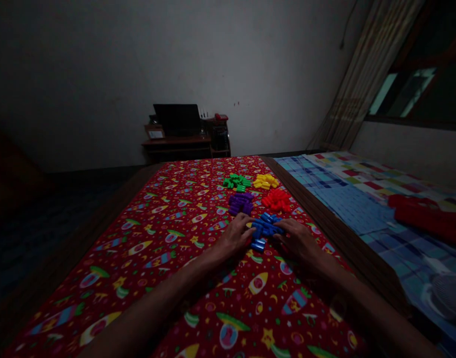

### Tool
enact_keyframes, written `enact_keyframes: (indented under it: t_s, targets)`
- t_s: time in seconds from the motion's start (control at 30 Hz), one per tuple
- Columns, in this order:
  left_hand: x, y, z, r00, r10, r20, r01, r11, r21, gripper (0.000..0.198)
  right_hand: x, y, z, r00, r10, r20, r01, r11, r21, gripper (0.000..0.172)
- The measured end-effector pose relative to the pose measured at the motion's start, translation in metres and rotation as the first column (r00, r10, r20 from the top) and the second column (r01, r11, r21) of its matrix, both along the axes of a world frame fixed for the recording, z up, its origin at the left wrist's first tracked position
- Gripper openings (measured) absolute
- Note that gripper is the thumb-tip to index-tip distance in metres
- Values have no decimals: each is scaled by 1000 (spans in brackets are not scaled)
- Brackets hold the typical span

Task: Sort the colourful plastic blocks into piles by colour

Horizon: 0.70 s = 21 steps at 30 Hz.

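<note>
A heap of small blue plastic pieces (266, 228) lies on a red cloth with a rocket print (164, 238). My left hand (236, 235) rests palm down at the heap's left side, fingers curled against the pieces. On the heap's right side lies my right hand (295, 238), its fingers also bent toward the pieces. I cannot make out whether either hand grips a piece. Beyond the blue heap sit a purple heap (241, 203), a red heap (276, 200), a green heap (236, 182) and a yellow heap (266, 181).
A wooden edge (325, 214) runs along the cloth's right side, with a blue checked sheet (362, 199) and a red object (429, 219) past it. A low desk with a dark screen (179, 127) stands at the far wall. A curtain (362, 79) hangs at the right.
</note>
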State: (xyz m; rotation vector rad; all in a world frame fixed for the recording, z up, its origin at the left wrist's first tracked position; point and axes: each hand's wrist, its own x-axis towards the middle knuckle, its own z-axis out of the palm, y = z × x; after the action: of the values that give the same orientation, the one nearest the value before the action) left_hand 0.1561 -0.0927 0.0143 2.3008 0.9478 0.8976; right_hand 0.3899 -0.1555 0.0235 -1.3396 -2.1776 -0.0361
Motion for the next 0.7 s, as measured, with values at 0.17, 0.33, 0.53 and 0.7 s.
enact_keyframes:
  t_s: [0.17,0.33,0.53,0.7]
  targets:
    - [-13,-20,-17,979,-114,-170,133,985,108,66,23,-2,-15,1000,-15,-4,15,999,38,47]
    - [-3,-36,-24,941,-101,-324,142,984,108,90,25,0,-40,1000,-17,-5,16,993,-116,79]
    - [25,-11,-23,953,-112,-280,160,975,152,83,9,5,-48,994,105,-20,-106,988,-113,76]
    - [28,0,-23,961,-165,-222,205,964,171,88,15,7,-43,994,103,-33,-106,986,-131,75]
